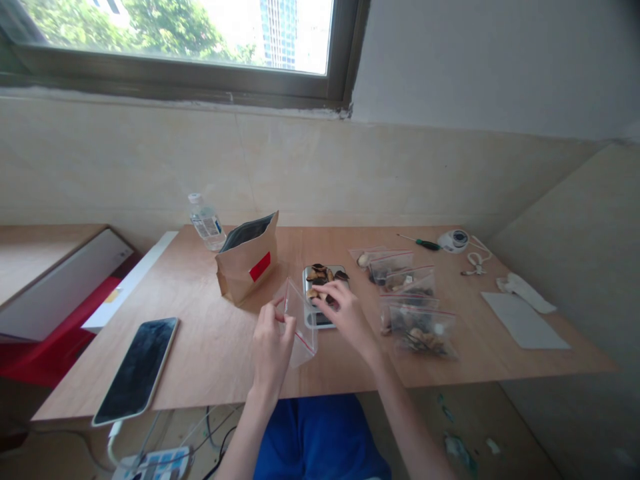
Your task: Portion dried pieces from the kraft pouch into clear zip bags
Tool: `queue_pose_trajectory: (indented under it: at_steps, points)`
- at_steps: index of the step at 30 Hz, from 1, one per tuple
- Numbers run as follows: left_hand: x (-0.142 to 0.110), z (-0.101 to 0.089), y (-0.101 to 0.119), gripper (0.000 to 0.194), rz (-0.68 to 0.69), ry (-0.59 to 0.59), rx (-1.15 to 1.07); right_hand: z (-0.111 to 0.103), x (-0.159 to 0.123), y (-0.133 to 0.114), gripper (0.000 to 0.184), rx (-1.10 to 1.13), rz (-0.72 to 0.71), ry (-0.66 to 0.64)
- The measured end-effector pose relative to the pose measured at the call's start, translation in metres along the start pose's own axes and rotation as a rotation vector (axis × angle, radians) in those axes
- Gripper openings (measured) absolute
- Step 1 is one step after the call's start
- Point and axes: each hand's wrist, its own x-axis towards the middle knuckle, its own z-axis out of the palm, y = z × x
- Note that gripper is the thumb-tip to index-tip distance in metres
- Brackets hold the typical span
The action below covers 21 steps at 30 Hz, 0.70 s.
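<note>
Empty clear zip bag [299, 327] upright, edge pinched near mouth by left hand [273, 343], fingers partly closed. Right hand [345, 315] curled, fingertips down among dried slices [319, 273] heaped on kitchen scale [313, 315] (hold on any slice unclear from here). Filled zip bags [420, 327] just right of scale, on worktop [210, 353].

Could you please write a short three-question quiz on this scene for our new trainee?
1. What does the left hand hold up beside the scale?
2. True or false: the right hand is over the dark dried pieces on the scale.
3. Which lies further left on the table, the smartphone or the green-handled screwdriver?

Key: 1. A clear zip bag. 2. True. 3. The smartphone.
</note>
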Motion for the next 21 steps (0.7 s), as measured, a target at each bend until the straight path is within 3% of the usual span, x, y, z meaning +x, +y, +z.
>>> queue_pose_trajectory:
  at_steps: [4, 8, 11, 15, 18, 21]
  points:
    - [-0.001, -0.001, 0.0, 0.015, -0.124, -0.014, -0.101, 0.004, -0.001, -0.034, 0.034, 0.086, -0.059, -0.189]
    - [-0.001, -0.005, -0.002, 0.018, -0.204, -0.003, -0.141, 0.002, -0.006, -0.036, 0.042, 0.228, -0.058, -0.219]
    - [-0.001, -0.007, -0.004, 0.019, -0.235, 0.007, -0.149, 0.0, -0.016, -0.011, 0.033, 0.173, 0.02, -0.067]
    - [-0.001, -0.006, -0.005, 0.017, -0.257, -0.003, -0.165, 0.002, -0.039, 0.048, 0.032, -0.194, 0.203, 0.235]
    - [-0.002, -0.005, -0.005, 0.018, -0.242, -0.008, -0.196, 0.008, -0.055, 0.086, 0.04, -0.282, 0.277, 0.308]
    - [-0.003, -0.005, -0.005, 0.02, -0.225, -0.005, -0.205, 0.011, -0.059, 0.102, 0.033, -0.211, 0.311, 0.331]
